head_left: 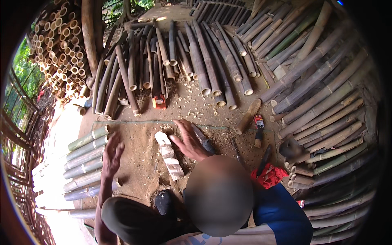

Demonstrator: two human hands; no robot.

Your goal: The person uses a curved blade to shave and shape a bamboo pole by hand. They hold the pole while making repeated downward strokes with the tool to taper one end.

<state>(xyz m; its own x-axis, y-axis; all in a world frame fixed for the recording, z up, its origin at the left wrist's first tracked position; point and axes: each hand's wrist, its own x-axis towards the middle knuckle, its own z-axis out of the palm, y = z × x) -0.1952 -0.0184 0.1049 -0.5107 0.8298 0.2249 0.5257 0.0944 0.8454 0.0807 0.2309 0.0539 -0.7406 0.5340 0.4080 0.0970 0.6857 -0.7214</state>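
Beside a row of bamboo poles point(84, 158), the left hand point(112, 156) hovers empty, loosely spread. Next, a notched wood block point(169, 156) lies on dirt point(141, 149), the right hand point(191, 145) wide and empty just beside it. Farther right, a small red packet's point(258, 121) contents are hidden.

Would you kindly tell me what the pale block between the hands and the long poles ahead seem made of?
Pale block: probably wood, raw and unvarnished, given its rough, notched faces. Long poles: apparently bamboo, by their hollow-looking ends and jointed lengths, with dull, dark skin.
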